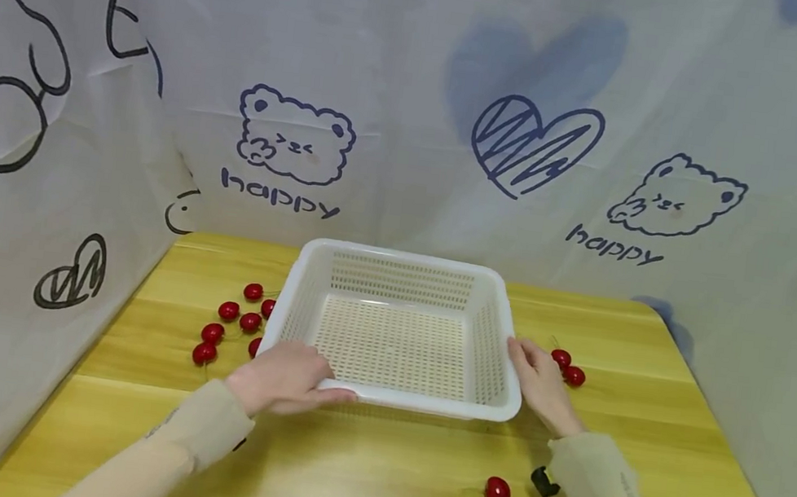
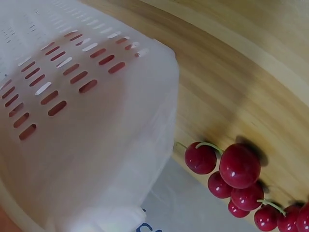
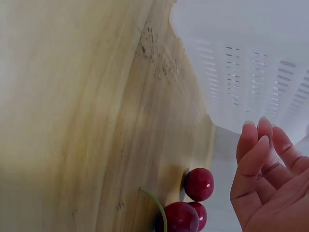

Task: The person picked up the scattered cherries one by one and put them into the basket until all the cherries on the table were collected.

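A white plastic basket (image 1: 389, 399) with slotted walls stands in the middle of the table, nothing inside it. My left hand (image 1: 284, 376) grips its near left corner, thumb along the front rim. Skin colour shows through the slots of that corner in the left wrist view. At the basket's right side is my right hand (image 1: 538, 383), its fingertips at the rim. The right wrist view shows its fingers (image 3: 252, 162) loosely bent, close to the outer wall. Red cherries (image 2: 240, 166) lie left of the basket, and a few cherries (image 3: 198, 184) lie beyond the right hand.
One cherry (image 1: 497, 492) lies alone near the front of the wooden table (image 1: 373, 475), by the right forearm. A black strap piece (image 1: 545, 482) shows under the right sleeve. Pale printed sheets (image 1: 413, 119) hang behind the table and at both sides.
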Demonstrator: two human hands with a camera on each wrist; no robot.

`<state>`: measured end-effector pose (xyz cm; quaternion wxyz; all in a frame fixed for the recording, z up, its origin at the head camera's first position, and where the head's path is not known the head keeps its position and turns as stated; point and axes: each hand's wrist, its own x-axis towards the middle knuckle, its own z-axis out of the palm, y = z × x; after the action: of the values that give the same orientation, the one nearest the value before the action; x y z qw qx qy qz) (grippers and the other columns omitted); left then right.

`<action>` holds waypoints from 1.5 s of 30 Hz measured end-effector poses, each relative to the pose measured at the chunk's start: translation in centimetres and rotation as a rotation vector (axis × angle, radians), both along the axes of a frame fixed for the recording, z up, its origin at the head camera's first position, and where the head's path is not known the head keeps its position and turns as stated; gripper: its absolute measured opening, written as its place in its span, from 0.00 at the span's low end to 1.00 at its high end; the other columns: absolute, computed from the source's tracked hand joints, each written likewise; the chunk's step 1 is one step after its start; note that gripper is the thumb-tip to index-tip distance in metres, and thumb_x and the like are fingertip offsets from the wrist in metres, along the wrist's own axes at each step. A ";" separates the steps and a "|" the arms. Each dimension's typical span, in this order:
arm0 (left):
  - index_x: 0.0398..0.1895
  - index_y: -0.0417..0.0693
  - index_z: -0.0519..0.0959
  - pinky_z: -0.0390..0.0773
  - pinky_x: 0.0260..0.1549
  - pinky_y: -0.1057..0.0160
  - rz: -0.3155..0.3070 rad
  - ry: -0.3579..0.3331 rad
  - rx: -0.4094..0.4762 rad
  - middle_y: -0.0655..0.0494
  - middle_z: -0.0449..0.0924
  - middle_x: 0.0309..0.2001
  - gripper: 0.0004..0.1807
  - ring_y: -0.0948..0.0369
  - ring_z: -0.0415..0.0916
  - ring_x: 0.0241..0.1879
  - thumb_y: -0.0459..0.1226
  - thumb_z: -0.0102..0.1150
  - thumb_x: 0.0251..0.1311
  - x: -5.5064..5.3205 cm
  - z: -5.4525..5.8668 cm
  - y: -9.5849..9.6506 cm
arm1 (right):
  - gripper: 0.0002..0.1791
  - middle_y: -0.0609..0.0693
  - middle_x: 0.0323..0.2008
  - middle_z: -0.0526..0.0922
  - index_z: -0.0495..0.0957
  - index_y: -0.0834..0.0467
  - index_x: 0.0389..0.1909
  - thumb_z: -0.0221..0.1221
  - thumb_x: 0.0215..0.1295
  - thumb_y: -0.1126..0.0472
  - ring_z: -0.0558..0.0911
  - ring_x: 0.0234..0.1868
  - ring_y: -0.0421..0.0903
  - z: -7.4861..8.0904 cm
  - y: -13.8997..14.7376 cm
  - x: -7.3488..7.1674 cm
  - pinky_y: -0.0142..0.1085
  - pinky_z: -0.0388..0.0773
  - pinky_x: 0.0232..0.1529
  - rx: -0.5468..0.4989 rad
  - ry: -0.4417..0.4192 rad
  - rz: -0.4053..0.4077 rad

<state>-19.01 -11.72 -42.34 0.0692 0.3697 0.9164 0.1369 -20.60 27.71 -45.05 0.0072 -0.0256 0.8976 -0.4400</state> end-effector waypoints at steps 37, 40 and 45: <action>0.31 0.56 0.86 0.57 0.16 0.66 0.201 -0.165 -0.001 0.64 0.74 0.16 0.31 0.66 0.55 0.15 0.72 0.57 0.54 -0.7 0.5 -0.1 | 0.20 0.47 0.48 0.84 0.77 0.56 0.62 0.60 0.69 0.60 0.82 0.39 0.37 -0.5 0.7 7.2 0.29 0.78 0.35 0.393 0.135 0.277; 0.28 0.56 0.85 0.57 0.16 0.67 0.204 -0.177 0.000 0.64 0.68 0.14 0.31 0.66 0.54 0.15 0.72 0.57 0.54 -0.6 0.5 -0.1 | 0.20 0.46 0.48 0.82 0.78 0.54 0.59 0.61 0.70 0.52 0.79 0.38 0.35 -0.6 0.3 8.2 0.28 0.75 0.33 0.425 0.107 0.342; 0.27 0.56 0.84 0.56 0.15 0.67 0.194 -0.188 -0.002 0.66 0.62 0.14 0.32 0.67 0.53 0.15 0.73 0.56 0.53 -0.7 0.6 -0.2 | 0.24 0.42 0.41 0.76 0.75 0.52 0.56 0.60 0.69 0.40 0.74 0.34 0.33 -0.4 -0.3 9.6 0.29 0.72 0.31 0.429 -0.004 0.447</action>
<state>-19.70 -11.90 -41.78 0.1416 0.2649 0.9374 0.1761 -10.97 27.44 -45.42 0.1108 -0.2192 0.9422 -0.2279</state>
